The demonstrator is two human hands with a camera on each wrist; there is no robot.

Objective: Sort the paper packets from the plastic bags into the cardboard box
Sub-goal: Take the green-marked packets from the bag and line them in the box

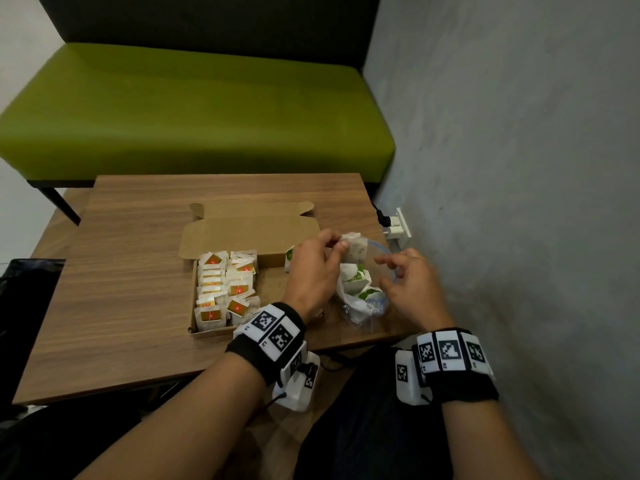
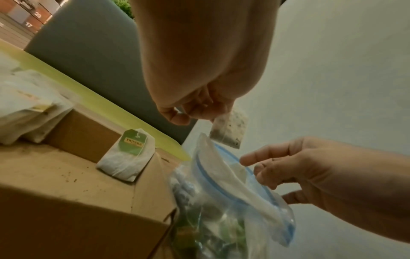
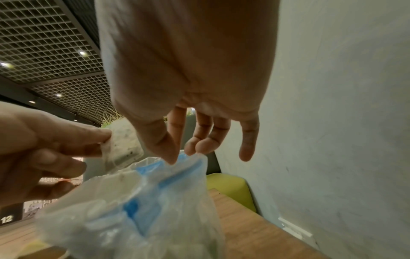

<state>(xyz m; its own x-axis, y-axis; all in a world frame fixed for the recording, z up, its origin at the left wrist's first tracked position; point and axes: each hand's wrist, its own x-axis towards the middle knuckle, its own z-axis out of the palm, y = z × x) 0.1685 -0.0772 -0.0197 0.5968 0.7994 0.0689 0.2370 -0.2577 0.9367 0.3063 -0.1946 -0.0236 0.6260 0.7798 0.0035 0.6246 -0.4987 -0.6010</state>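
My left hand (image 1: 337, 244) pinches a speckled white paper packet (image 1: 355, 250) just above the mouth of a clear plastic bag (image 1: 360, 296) with a blue zip rim. My right hand (image 1: 383, 271) pinches the bag's rim (image 3: 184, 158) between thumb and fingers and holds it up. More green-tagged packets sit in the bag. The open cardboard box (image 1: 207, 332) lies to the left, its left half packed with red-tagged packets (image 1: 225, 289). One green-tagged packet (image 2: 128, 154) leans in the box's right part. In the left wrist view the held packet (image 2: 229, 131) hangs over the bag (image 2: 233, 192).
The box and bag rest on a small wooden table (image 1: 121, 271) that stands against a grey wall (image 1: 519, 168). A wall socket with a plug (image 1: 394, 223) is just beyond the bag. A green bench (image 1: 190, 109) sits behind the table.
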